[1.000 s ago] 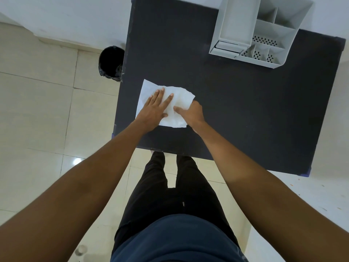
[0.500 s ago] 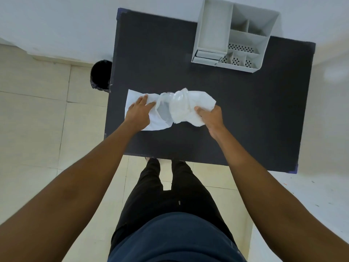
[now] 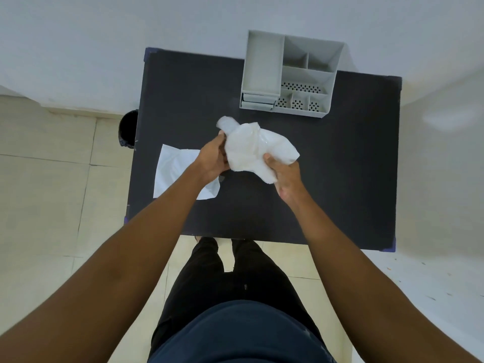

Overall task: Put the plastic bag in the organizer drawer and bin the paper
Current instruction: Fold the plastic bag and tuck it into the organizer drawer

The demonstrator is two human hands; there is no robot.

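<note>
A crumpled, translucent white plastic bag hangs above the middle of the black table. My left hand grips its left side and my right hand grips its lower right corner. The white sheet of paper lies flat on the table near the left edge, partly hidden under my left forearm. The grey desk organizer stands at the table's back; its small drawer sits at the lower left front and looks closed.
A black bin stands on the tiled floor just left of the table's back left part. A white wall runs behind the table. My legs are at the table's front edge.
Both hands were pressing on the paper. The bag has come off the paper and been lifted up and to the right, bunched between both hands. The paper stays on the table.
</note>
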